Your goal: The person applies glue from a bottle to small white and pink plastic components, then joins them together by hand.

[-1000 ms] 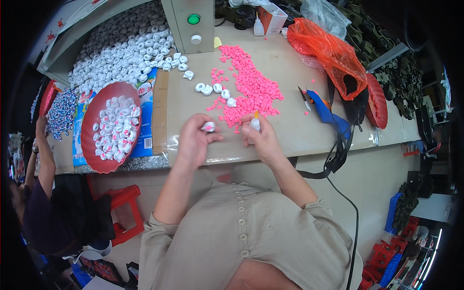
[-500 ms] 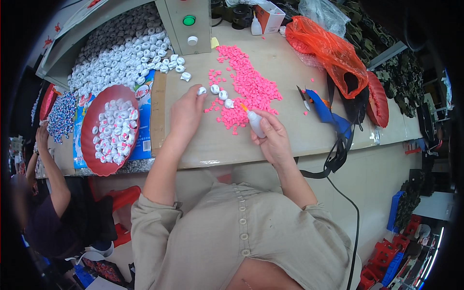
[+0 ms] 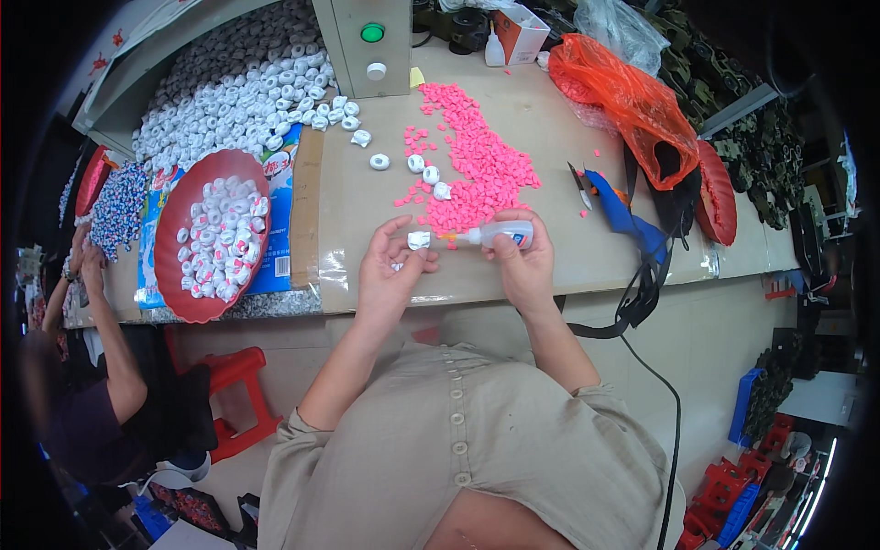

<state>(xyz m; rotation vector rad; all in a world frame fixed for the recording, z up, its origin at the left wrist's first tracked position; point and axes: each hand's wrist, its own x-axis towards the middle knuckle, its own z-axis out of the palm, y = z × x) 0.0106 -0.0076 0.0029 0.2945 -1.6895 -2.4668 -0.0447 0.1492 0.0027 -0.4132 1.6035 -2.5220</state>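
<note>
Brown-covered table, its near edge below two working hands: a white piece and a squeeze bottle meet nearly end to end.
Just in from that edge, the left hand pinches the white piece between thumb and fingers, out at their tips, while a second white piece shows lower, against the palm; the right hand has its fingers curled round the bottle, thumb pressed on its near side, the orange nozzle aimed left at the pinched piece, whether touching I cannot tell. Pink pieces spread from beyond the hands toward the far edge; a red bowl of white pieces sits left, by the near edge.
</note>
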